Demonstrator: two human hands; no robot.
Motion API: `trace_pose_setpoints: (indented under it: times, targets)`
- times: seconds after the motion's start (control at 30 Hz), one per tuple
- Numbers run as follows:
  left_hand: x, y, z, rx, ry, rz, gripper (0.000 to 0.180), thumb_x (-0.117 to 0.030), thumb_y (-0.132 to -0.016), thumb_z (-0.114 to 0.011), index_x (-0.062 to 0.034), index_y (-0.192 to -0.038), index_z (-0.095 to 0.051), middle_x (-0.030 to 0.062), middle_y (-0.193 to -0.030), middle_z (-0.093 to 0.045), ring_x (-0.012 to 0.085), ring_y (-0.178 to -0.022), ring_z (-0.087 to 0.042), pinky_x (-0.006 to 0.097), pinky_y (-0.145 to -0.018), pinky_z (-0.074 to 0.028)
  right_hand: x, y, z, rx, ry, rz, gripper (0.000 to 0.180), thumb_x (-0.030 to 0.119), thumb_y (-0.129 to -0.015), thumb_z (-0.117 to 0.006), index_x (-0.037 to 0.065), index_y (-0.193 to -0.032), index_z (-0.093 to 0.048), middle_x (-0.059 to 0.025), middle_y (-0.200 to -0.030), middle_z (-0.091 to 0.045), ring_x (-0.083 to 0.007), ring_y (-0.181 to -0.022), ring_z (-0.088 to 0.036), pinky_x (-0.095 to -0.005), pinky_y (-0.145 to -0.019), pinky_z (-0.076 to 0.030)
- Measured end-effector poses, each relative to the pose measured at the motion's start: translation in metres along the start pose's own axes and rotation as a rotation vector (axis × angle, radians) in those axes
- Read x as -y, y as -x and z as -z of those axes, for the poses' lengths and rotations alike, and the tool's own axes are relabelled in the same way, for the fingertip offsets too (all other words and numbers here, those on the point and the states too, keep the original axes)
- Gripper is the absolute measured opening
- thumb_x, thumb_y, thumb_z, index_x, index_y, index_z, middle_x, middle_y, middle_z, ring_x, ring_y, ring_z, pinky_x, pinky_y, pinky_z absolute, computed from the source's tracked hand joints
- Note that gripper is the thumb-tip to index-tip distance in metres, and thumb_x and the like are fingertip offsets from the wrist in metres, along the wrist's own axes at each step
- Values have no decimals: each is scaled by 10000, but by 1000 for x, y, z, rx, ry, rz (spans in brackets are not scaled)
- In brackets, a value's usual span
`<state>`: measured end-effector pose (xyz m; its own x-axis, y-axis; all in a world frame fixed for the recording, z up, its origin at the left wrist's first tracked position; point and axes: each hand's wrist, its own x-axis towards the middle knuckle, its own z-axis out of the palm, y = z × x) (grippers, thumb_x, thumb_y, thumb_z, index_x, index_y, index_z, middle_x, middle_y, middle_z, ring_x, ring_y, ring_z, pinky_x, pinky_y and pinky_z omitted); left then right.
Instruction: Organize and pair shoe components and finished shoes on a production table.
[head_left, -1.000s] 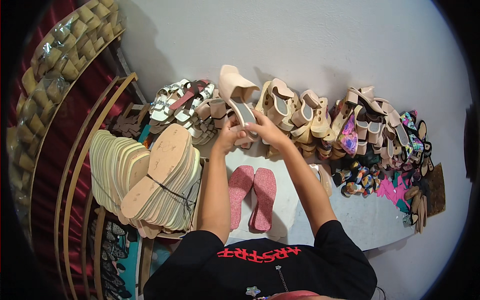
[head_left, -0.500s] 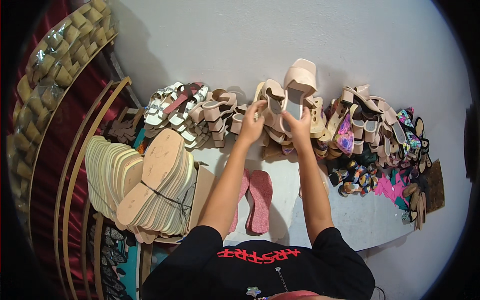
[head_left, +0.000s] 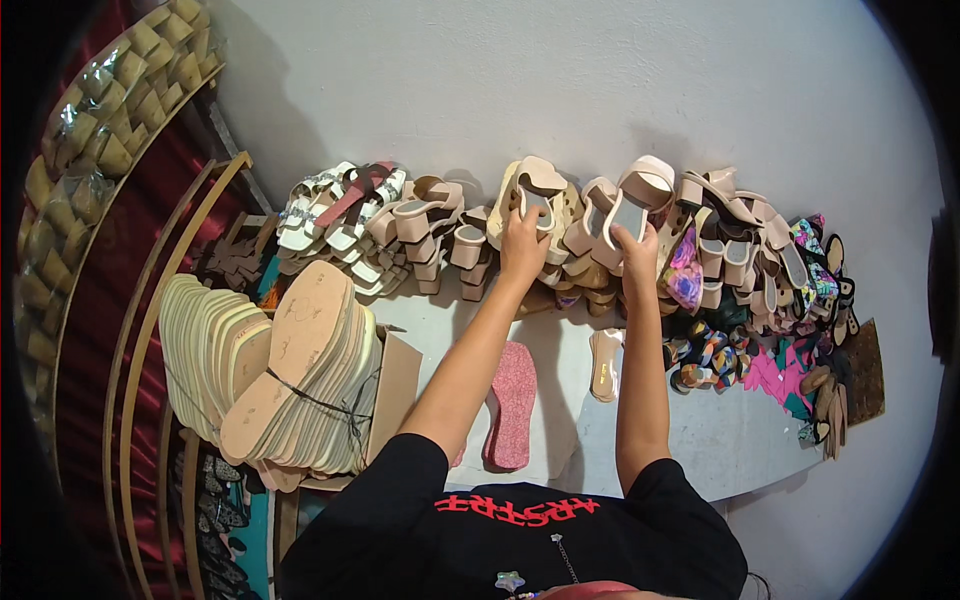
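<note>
In my left hand [head_left: 524, 248] is a beige open-toe sandal [head_left: 541, 176], gripped by its near end and tilted up against pale yellowish soles [head_left: 502, 208]. Its grey insole shows above my fingers. My right hand [head_left: 640, 260] grips another beige sandal [head_left: 649, 178], thumb on the inside and wide strap at the far end. A further beige sandal [head_left: 596, 200] stands between the two, close to the right one. Beige block-heel sandals [head_left: 428, 212] are stacked left of my left hand. Below my hands lie pink speckled sole pieces [head_left: 513, 405].
At left, a tied stack of insoles [head_left: 310, 320] rises from a cardboard box [head_left: 402, 380]. White strappy sandals [head_left: 300, 235] stand by the wall. More beige sandals [head_left: 738, 262] and pink scraps [head_left: 775, 372] lie right. A beige insole [head_left: 604, 368] is on the table [head_left: 690, 440].
The two sandals were close together in my hands and are now apart. My right hand has moved right and lower with its sandal; my left hand has shifted slightly right.
</note>
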<state>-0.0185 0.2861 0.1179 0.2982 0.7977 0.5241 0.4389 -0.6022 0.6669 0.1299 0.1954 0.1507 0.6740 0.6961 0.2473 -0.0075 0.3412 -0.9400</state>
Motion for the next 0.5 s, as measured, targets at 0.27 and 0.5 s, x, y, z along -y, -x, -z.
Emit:
trace_pose_setpoints:
  times: [0.27,0.5]
  targets:
    - [9,4,25,-171,293,51,284,-61,-654,-648,-30,-919,-552,127,-856,-517,207,-644,-540,307,-572,-437,0,14,-24,203,-19,27,503,72,-696,-631,-48,-1116,-383,-99,-986,-528,-149,-856,-530,-261,-759,-425]
    - [50,-13,116,-489,246,81,254,-61,-666,-638,-47,-890,-519,56,-794,-553,124,-670,-496,263,-592,-411,-1,32,-51,328,-43,-31,529,77,-702,-630,-51,-1145,-372,-93,-966,-543,-144,-852,-539,-258,-756,-433]
